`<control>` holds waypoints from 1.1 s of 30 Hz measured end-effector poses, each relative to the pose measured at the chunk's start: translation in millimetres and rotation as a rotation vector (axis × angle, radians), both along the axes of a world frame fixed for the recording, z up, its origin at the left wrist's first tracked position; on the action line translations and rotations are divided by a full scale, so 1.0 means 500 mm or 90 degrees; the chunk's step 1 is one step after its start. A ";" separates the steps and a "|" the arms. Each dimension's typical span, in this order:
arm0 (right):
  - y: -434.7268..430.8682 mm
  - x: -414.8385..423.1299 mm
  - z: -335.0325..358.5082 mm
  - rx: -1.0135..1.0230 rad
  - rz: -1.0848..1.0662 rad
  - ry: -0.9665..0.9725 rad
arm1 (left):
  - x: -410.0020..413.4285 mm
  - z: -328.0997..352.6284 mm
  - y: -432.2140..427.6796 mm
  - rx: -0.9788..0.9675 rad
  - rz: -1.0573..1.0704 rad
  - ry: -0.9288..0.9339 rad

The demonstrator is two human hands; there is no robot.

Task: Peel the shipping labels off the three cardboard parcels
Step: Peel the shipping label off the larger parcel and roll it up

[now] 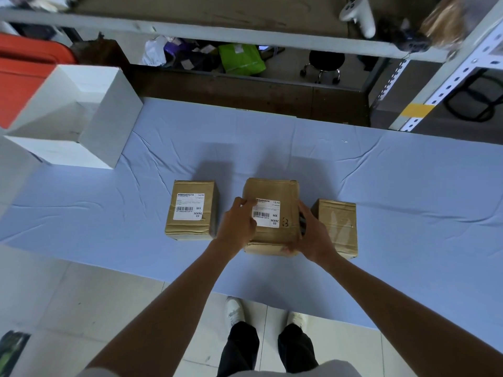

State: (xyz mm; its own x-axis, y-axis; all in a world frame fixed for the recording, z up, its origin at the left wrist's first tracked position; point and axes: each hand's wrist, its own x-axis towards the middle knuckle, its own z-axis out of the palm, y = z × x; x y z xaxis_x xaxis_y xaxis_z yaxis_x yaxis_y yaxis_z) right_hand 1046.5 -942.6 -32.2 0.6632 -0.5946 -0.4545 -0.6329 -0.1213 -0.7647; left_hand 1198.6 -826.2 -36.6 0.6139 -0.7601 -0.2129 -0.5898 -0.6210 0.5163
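Three cardboard parcels stand in a row on the blue-covered table. The left parcel carries a white shipping label on top. The middle parcel is tilted up toward me and has its own white label. My left hand rests against its left side, with fingertips at the label's upper left corner. My right hand grips the parcel's right side and lower edge. The right parcel shows no label on top, only tape marks.
An open white box sits at the table's far left, next to a red bin. A metal shelf frame rises behind the table on the right. My shoes stand on the tiled floor at the table's near edge.
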 end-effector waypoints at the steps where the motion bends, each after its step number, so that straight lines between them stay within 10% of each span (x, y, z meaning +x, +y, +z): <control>1: 0.000 0.000 0.000 -0.003 0.001 0.000 | -0.001 0.000 0.000 -0.003 0.006 0.004; 33: 0.004 0.009 0.005 -0.024 0.014 0.033 | 0.028 0.003 -0.019 0.035 0.111 0.183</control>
State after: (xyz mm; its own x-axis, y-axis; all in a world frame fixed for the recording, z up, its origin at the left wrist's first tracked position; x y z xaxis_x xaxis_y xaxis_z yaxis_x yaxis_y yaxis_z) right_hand 1051.1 -940.5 -29.9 0.6522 -0.5973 -0.4668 -0.6687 -0.1632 -0.7254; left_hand 1212.8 -835.5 -34.9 0.6426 -0.6311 -0.4344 -0.3070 -0.7316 0.6087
